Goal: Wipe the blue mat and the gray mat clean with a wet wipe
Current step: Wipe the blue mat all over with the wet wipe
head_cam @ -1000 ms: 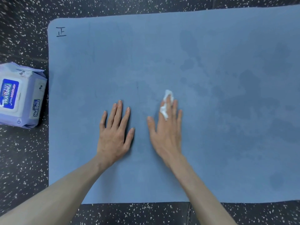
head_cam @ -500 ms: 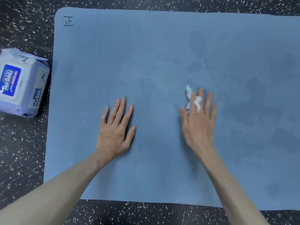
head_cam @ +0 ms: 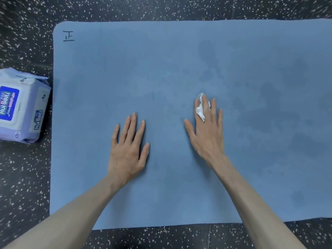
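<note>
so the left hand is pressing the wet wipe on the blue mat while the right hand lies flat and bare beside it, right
Not quite: the hands are swapped. The head view shows the right hand pressing the wet wipe on the blue mat, the wipe threaded between its straight fingers, while the left hand lies flat and bare beside it.

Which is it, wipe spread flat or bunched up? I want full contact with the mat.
Bunched up. The wet wipe shows as a crumpled white wad poking between the right hand's fingers on the blue mat.
</note>
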